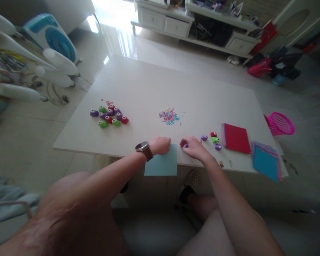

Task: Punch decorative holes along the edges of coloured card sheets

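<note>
A light blue sheet of paper [161, 163] lies at the table's near edge and hangs out over it. My left hand [161, 145], with a watch on its wrist, is closed at the paper's upper edge; its fingertips are hidden. Just right of the sheet, my right hand [194, 148] curls its fingers around a small purple craft punch [186, 145]. Beside that hand stand a purple punch [204, 137], a red punch [213, 134], a green punch [215, 140] and another purple punch [218, 147]. Confetti bits [170, 116] lie in a pile beyond both hands.
Several red, green and purple punches [110, 112] cluster on the left of the white table [149, 78], with red paper bits [110, 103] behind them. On the right are a red paper stack [236, 138] and a blue-topped stack [266, 161] overhanging the edge. A pink basket [282, 123] stands beyond.
</note>
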A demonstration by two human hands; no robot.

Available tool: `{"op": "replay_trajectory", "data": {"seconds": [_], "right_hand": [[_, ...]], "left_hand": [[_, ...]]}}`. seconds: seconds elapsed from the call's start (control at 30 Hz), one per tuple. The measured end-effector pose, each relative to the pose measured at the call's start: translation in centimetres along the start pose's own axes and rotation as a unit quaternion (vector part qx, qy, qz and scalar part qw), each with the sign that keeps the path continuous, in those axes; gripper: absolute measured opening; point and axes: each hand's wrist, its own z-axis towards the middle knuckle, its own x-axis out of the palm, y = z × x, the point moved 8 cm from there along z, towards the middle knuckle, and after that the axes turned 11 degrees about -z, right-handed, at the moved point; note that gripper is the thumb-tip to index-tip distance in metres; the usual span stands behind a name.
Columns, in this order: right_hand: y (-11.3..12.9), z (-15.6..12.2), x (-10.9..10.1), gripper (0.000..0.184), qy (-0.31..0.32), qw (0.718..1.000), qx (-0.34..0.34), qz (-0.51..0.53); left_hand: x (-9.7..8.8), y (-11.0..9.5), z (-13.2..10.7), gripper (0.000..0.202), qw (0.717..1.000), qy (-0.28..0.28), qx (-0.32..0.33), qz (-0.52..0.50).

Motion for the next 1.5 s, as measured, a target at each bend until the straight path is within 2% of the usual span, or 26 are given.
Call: {"op": "replay_trajectory", "data": {"seconds": [0.07, 0.13, 0.2, 0.37, 0.53, 0.73, 0.83, 0.93, 1.03, 1.2, 1.3, 1.4, 1.5], "right_hand": [[0.0, 0.2, 0.0, 0.039, -0.01, 1.0, -0.002, 0.012], [-0.1, 0.3, -0.5, 0.056, -0.049, 0.998, -0.001, 0.029], [-0.3, 0.5, -1.0, 0.064, -0.088, 0.995, 0.002, 0.043], [-1.0, 0.6, -1.2, 0.043, -0.098, 0.995, 0.015, 0.023], [-2.1, 0.4, -0.2, 0.033, -0.048, 0.998, 0.019, -0.033], [-2.7, 0.5, 0.7, 0.024, -0.018, 0.999, 0.002, -0.042], [-2.7, 0.5, 0.6, 0.023, -0.021, 0.999, 0.01, -0.036], [-2.8, 0.5, 0.2, 0.026, -0.028, 0.999, 0.016, -0.031], [-2.9, 0.4, -0.2, 0.027, -0.04, 0.999, 0.013, -0.019], [-3.3, 0.0, -0.7, 0.023, -0.055, 0.998, 0.014, 0.001], [-3.6, -0.3, -1.0, 0.022, -0.061, 0.998, 0.013, 0.009], [-3.7, -0.5, -1.3, 0.022, -0.066, 0.998, 0.009, 0.01], [-3.8, -0.7, -1.5, 0.021, -0.068, 0.998, 0.006, 0.014]], "left_hand": [[0.0, 0.0, 0.0, 0.029, 1.0, 0.002, 0.001, 0.0], [0.0, -0.1, 0.0, 0.029, 1.0, 0.0, 0.005, -0.002], [0.0, -0.1, 0.0, 0.029, 1.0, -0.003, 0.008, -0.005], [0.0, 0.0, 0.1, 0.027, 1.0, -0.006, 0.012, -0.008], [0.0, 0.0, -0.1, 0.026, 1.0, -0.003, 0.011, 0.001], [-0.4, -0.1, 0.6, 0.027, 0.998, -0.05, 0.039, -0.029], [-1.3, 0.4, 1.5, 0.023, 0.994, -0.082, 0.039, -0.067], [-2.5, 1.6, 2.6, 0.023, 0.986, -0.125, 0.014, -0.114], [-3.0, 2.4, 3.9, 0.031, 0.978, -0.149, 0.002, -0.146], [-2.5, 3.2, 5.7, 0.044, 0.974, -0.139, -0.015, -0.179], [-3.6, 3.5, 5.8, 0.049, 0.968, -0.192, -0.028, -0.162], [-4.7, 3.4, 5.7, 0.041, 0.958, -0.222, -0.035, -0.178], [-4.7, 3.0, 5.8, 0.028, 0.951, -0.198, -0.046, -0.231]]}}
